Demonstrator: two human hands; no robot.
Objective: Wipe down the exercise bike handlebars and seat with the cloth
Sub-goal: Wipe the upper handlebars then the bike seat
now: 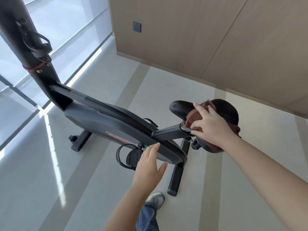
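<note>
Our right hand (210,125) presses the brown cloth (194,116) flat on the black seat (228,110); our left hand (148,165) hovers open, empty, above the pedal (133,155).

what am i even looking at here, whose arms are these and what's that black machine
This is one picture from a camera worn on a person's head, looking down, so the arms are that person's own. The black machine is an exercise bike standing on a pale floor. The right hand presses a brown cloth onto the black seat, wiping it. The left hand is open and empty, hovering near the pedal. The handlebars are out of view. Below you see the person's jeans and shoe.
</note>
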